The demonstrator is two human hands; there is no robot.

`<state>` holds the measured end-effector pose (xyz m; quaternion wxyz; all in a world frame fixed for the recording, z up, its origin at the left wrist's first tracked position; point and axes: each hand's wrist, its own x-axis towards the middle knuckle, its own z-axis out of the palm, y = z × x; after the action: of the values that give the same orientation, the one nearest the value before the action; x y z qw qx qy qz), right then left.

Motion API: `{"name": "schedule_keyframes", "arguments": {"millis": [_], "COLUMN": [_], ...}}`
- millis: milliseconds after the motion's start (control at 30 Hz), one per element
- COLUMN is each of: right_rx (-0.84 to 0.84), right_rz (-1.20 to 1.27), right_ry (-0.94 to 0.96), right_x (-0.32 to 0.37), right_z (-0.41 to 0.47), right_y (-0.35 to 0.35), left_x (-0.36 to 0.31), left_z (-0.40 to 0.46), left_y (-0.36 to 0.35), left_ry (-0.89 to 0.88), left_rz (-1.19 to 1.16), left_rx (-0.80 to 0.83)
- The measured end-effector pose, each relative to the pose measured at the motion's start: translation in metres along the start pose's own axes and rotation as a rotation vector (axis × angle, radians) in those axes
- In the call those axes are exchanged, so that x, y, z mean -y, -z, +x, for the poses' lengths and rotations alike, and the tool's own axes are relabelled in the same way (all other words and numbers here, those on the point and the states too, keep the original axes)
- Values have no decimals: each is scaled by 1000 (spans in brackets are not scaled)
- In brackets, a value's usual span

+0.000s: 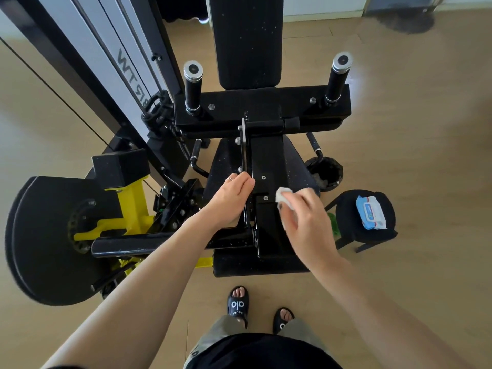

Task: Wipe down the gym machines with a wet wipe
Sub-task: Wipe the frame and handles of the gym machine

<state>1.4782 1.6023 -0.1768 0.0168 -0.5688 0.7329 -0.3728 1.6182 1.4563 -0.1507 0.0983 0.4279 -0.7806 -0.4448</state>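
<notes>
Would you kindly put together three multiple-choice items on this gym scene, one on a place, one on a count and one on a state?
1. Where does the pack of wet wipes lie?
A. on the black stool
B. on the floor by the sandals
C. on the machine's back pad

2. How many upright black pegs with silver end caps stand on the machine's crossbar?
A. one
B. two
C. four

3. What is the right hand doing?
A. hanging idle with nothing in it
B. holding a white wipe against the black machine frame
C. pulling a wipe from the pack

Answers:
1 A: the blue and white pack rests on the round stool to the right of the machine.
2 B: one peg stands left of the back pad, the other peg right.
3 B: the white wipe shows at its fingertips, on the frame.
</notes>
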Motion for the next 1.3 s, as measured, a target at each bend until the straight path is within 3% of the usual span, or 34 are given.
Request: {"name": "schedule_keyframes", "arguments": {"millis": [167,400,533,733,967,1100,1233,1300], "right_rx": [172,262,248,338,364,347,220,123], "right_rz": [-265,-295,-321,-290,-230,21,361,355], "right_ry": [160,416,384,433,182,50,-265,-397], "right_x": [12,6,7,1,27,24,25,27], "right_z": [-23,-44,-30,-45,-37,-41,-37,-33], "right_y": [-8,-1,-6,-6,-21,-13,-1,-4], "left_x": [-1,-3,-3,1,4,2,-11,-16], "left_z": [-1,-2,-6,-39,-108,-101,-99,-96], "left_y": [0,1,0,6,-12,-31,-49,-56], "left_ry": [8,29,-10,13,-196,-171,-52,-29], "left_rz": [10,55,73,119,375,522,642,728], "left_rx": [4,20,3,-255,-273,-286,-336,-362]}}
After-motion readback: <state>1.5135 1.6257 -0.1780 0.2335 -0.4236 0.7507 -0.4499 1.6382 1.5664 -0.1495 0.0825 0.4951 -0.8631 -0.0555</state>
